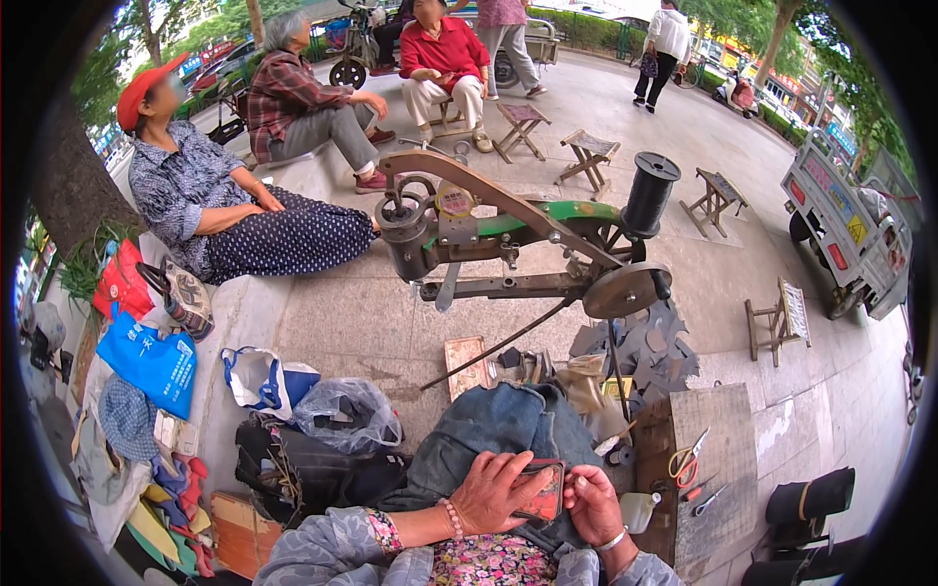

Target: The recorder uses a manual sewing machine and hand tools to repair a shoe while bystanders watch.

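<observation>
- Two bare hands meet at the bottom centre of the frame, both closed on one small dark red object (543,491), flat and roughly rectangular; what it is cannot be told.
- Left hand (496,491), with a bead bracelet at the wrist, lies over the object's left side, its fingers curled across the top face and gripping it.
- Right hand (590,502), with a pale bangle at the wrist, clasps the object's right edge, its fingers bent narrow around it.
- Under the hands, a blue denim garment (493,425) is draped across the lap, reaching up toward the middle of the frame.
- Above it, in the centre of the frame, stands a hand-cranked stitching machine (508,239) with a green body, a round wheel on its right and a black thread spool (649,193) on top.
- Lower right, orange-handled scissors (688,457) lie on a wooden board (718,439), near the right hand but apart from it.
- Left of the lap sit a black bag (308,469), a clear plastic bag (347,415) and a blue shopping bag (149,359).
- Upper left, a person in a red cap (147,86) sits on a ledge; two more people sit beyond, at the top of the frame.
- Several small folding stools (589,154) stand on the pavement in the upper right, and a grey cart (840,220) is parked at the right edge.
</observation>
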Tool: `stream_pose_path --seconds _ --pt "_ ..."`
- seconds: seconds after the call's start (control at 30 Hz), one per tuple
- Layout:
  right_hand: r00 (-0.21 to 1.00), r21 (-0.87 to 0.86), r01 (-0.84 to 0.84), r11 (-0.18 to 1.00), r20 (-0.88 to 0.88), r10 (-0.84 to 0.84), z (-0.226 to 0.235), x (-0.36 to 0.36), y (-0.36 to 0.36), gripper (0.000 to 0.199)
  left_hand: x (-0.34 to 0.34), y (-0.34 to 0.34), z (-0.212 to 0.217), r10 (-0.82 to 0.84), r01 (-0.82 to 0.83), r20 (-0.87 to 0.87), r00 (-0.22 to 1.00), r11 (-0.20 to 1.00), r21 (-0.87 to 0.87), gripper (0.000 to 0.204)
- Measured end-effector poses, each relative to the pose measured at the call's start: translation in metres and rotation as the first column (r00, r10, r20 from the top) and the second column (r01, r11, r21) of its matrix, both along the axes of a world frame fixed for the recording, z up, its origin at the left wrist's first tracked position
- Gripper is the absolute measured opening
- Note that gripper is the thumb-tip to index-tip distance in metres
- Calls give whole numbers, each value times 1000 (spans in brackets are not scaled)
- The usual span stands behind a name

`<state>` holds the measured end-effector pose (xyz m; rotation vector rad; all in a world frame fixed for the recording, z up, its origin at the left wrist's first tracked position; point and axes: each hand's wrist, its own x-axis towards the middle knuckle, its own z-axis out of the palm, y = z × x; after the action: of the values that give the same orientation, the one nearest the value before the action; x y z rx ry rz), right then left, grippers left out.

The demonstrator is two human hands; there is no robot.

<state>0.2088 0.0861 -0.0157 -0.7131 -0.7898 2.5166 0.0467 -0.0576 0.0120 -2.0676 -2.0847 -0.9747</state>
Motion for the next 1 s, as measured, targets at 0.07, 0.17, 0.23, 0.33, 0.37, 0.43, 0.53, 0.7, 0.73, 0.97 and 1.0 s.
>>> stream_pose_path --seconds 0.07,0.17,0.23,0.33,0.37,0.43,0.53,0.7,0.73,0.97,1.0 --pt "1000 16 6 1000 -17 -6 -3 0 -1 15 2 1 0 27 -27 2 1000 1000 -12 84" --pt "1000 17 6 1000 -4 -6 -3 2 0 15 1 5 3 6 -5 12 1000 997 -81 84" --pt "1000 15 3 1000 -6 -3 -5 3 1 15 2 8 5 -1 0 -4 1000 996 -91 82" --pt "1000 15 -6 1000 -10 7 -5 3 3 15 0 14 11 -38 28 -60 998 988 -151 85" --pt "1000 16 -16 1000 -14 17 -6 3 3 15 0 17 14 -41 31 -60 997 988 -152 85" --pt "1000 5 -11 1000 -29 12 -9 2 4 15 1 21 20 -41 14 -113 993 974 -226 84" --pt "1000 -2 -8 1000 -30 8 -11 2 5 15 1 24 24 -45 19 -85 995 958 -285 79" --pt "1000 1 -20 1000 -8 20 -7 2 5 15 -9 22 25 -112 102 -42 993 974 -202 79" --pt "1000 -4 -26 1000 -10 26 -5 2 5 14 -12 22 25 -141 136 -19 990 977 -162 79" --pt "999 -16 -37 999 -2 36 -5 4 4 14 -51 44 -2 -177 348 413 893 855 -385 83" --pt "999 -16 -37 999 -3 37 -6 4 3 14 -56 50 -4 -177 347 412 894 855 -385 83"
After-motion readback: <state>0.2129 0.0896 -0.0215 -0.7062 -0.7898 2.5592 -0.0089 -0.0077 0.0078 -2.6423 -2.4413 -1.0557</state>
